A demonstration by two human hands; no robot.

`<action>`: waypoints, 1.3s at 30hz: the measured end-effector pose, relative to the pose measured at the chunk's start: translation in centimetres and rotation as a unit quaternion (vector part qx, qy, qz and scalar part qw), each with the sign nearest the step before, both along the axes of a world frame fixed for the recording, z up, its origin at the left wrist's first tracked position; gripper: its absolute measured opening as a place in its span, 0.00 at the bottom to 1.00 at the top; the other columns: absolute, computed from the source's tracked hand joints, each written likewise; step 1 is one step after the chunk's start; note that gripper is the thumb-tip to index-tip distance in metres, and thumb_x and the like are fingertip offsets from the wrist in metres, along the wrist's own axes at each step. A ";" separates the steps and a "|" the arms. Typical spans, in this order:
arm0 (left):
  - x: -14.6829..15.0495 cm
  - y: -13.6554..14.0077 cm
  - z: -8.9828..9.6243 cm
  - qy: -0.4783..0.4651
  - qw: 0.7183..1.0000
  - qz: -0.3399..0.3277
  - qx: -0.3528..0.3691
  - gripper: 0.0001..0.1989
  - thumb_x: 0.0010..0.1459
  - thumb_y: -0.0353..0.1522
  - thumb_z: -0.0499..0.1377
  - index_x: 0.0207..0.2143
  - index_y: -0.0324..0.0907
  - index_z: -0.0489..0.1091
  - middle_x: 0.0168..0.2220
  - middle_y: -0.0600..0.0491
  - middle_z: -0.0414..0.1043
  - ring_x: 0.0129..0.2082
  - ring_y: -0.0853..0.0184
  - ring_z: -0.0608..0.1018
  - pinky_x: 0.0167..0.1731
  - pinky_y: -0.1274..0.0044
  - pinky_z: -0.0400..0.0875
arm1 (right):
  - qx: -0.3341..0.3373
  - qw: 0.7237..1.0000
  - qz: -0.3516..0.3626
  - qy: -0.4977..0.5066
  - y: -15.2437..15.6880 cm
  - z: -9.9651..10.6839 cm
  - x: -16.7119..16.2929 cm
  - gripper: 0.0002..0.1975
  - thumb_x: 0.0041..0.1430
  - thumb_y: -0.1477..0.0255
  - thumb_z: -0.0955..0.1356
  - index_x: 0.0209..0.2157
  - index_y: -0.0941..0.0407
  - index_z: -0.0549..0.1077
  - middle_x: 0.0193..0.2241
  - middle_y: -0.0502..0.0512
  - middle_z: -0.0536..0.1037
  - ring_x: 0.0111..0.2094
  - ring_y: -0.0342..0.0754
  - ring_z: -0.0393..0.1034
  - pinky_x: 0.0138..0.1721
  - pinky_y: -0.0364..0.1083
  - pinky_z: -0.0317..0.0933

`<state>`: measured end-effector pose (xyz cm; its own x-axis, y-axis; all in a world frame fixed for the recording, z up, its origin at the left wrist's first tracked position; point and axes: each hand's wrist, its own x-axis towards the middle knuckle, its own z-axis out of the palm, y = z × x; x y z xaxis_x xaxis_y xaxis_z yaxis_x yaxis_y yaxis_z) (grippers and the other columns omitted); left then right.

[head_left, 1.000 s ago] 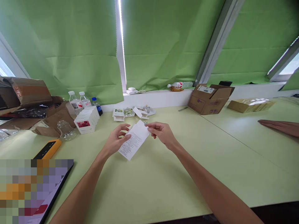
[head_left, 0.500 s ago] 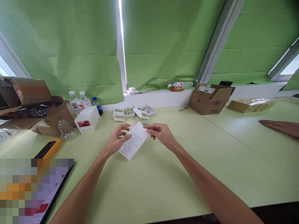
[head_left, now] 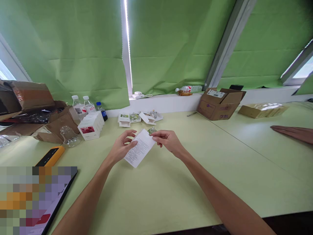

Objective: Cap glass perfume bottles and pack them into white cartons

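My left hand [head_left: 123, 145] holds a white printed carton [head_left: 139, 150] by its left side, thumb on the face with small text and fingers curled at the edge. It is tilted above the table; whether it is folded flat or has depth is hard to tell. At its upper right edge my right hand [head_left: 168, 141] is closed in a pinch. Just behind the carton stands a small clear glass bottle [head_left: 152, 130], partly hidden by the carton and right hand. Farther back are an opened white box [head_left: 124, 120], a round glass bottle [head_left: 134, 117] and another opened white box [head_left: 147, 118].
Left, a row of white boxes [head_left: 91, 125] stands near plastic bottles [head_left: 79, 107], a clear empty bottle [head_left: 69, 136] and brown cartons [head_left: 52, 127]. A yellow-black device [head_left: 51, 156] and a screen [head_left: 61, 195] lie nearer. Right are a cardboard box [head_left: 217, 106] and a yellowish package [head_left: 262, 111].
The upper edge of the carton has dipped slightly, and a bit more of the glass bottle behind shows. Both hands stay almost in place.
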<state>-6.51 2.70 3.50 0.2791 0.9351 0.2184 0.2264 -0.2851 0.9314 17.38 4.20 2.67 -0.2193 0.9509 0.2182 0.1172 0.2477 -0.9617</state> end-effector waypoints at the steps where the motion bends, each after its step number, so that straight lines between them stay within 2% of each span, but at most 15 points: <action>1: 0.0 0.0 0.0 0.000 1.000 0.000 0.000 0.23 0.53 0.43 0.59 0.51 0.47 0.64 0.46 0.49 0.68 0.38 0.64 0.75 0.30 0.77 0.69 | 0.002 1.000 0.003 -0.003 0.0 0.0 0.0 0.13 0.50 0.65 0.70 0.36 0.56 0.79 0.27 0.53 0.75 0.24 0.41 0.63 0.23 0.43 0.60; 25: 0.0 0.0 -0.1 0.006 1.000 -0.004 -0.001 0.23 0.54 0.44 0.59 0.50 0.47 0.64 0.46 0.49 0.67 0.37 0.64 0.75 0.28 0.77 0.69 | -0.004 0.998 0.035 -0.043 0.0 -0.1 0.0 0.15 0.49 0.66 0.70 0.40 0.55 0.80 0.29 0.54 0.77 0.24 0.41 0.63 0.23 0.43 0.61; 39: -0.1 0.3 -0.6 0.002 1.000 -0.005 -0.009 0.23 0.54 0.44 0.59 0.50 0.47 0.63 0.47 0.48 0.67 0.38 0.64 0.75 0.27 0.78 0.69 | -0.009 0.998 0.037 -0.055 -0.1 -0.1 -0.1 0.13 0.50 0.66 0.70 0.38 0.54 0.80 0.26 0.53 0.76 0.24 0.42 0.63 0.24 0.43 0.60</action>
